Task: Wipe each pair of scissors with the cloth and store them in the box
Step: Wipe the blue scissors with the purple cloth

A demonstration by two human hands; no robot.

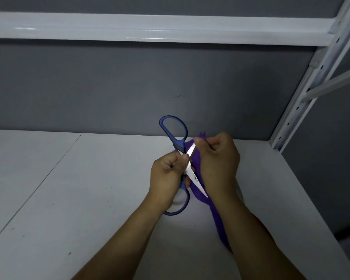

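Note:
A pair of blue-handled scissors [175,134] is spread wide open above the white shelf board, one handle loop up at the back, the other down near my wrist. My left hand [166,176] grips the scissors near the pivot. My right hand [216,160] holds a purple cloth [196,158] and pinches the upper blade tip through it. The lower blade lies across the cloth, pointing down and right. The cloth hangs down behind my right forearm. No box is in view.
The white shelf board [89,199] stretches left and forward, with a seam running diagonally at the left. A grey back panel [129,87] stands close behind. A white metal upright [303,93] and a crossbeam [150,29] frame the right and top.

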